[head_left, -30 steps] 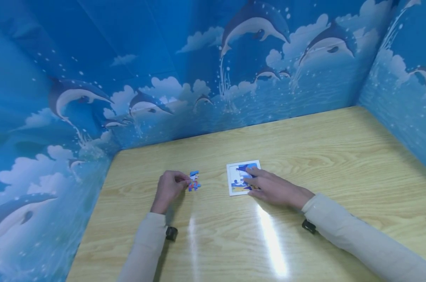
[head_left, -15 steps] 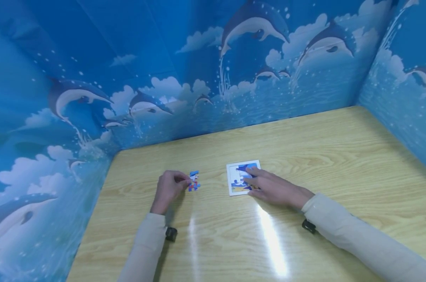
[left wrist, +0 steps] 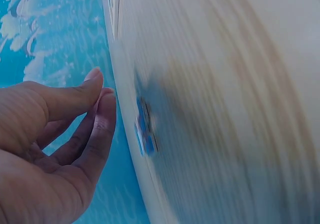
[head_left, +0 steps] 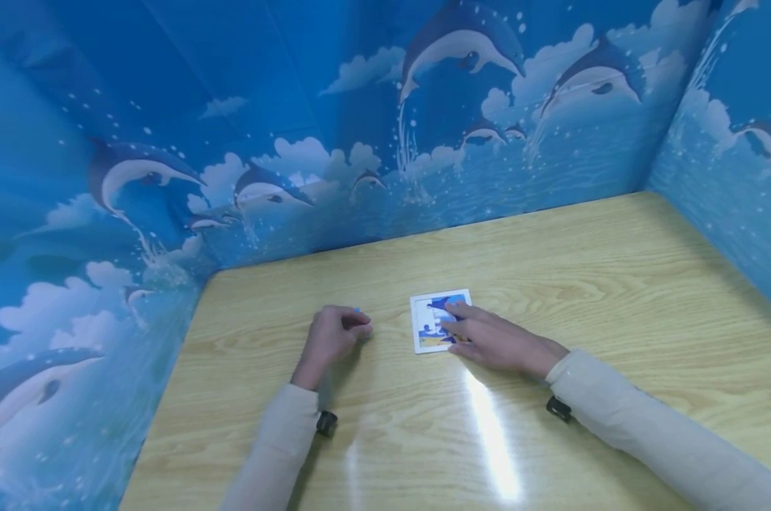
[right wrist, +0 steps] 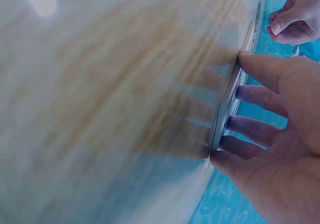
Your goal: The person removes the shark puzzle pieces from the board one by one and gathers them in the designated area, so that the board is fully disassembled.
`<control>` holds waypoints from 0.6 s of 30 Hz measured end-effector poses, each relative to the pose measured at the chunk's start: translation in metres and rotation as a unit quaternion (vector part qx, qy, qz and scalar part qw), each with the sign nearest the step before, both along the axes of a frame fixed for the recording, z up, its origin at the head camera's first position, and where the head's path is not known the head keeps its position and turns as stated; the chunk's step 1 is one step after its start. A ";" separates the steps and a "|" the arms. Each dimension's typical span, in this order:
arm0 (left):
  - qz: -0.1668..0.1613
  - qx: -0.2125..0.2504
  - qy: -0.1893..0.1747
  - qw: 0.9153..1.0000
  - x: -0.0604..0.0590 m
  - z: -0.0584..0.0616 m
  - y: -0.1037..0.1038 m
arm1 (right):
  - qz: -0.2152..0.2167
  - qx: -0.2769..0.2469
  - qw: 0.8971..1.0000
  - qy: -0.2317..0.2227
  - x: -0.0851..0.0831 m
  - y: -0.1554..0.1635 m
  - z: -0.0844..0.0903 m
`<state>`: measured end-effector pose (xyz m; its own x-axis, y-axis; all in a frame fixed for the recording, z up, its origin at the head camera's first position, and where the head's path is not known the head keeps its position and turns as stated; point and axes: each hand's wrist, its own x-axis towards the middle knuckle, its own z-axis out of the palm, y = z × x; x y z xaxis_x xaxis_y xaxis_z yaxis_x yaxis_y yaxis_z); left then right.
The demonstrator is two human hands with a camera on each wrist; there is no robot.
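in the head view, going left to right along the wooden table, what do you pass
Left hand over a small blue puzzle piece → white square puzzle board with a blue picture → right hand with straight fingers resting on that board → bare light wooden table top.

Head view: high, near edge of bench (head_left: 551, 248), facing 12 o'clock and down; both hands mid-frame. Left wrist view: very close, skimming the bench surface, rolled sideways. Right wrist view: equally close, edge-on to puzzle board (right wrist: 231, 96); shares board and left hand (right wrist: 295, 14) with head view.
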<state>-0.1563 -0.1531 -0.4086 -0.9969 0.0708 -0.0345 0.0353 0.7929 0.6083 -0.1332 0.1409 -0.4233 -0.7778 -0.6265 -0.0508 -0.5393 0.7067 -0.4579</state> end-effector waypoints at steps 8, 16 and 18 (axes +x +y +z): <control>-0.030 -0.003 -0.027 0.999 0.001 -0.004 0.026 | -0.002 -0.002 1.000 0.002 -0.001 0.000 0.000; -0.088 0.006 -0.030 0.996 0.002 -0.010 0.044 | -0.002 -0.008 1.000 -0.001 -0.001 0.001 0.000; -0.102 0.007 -0.025 0.994 0.002 -0.011 0.048 | 0.000 -0.009 1.000 0.000 -0.001 0.001 0.000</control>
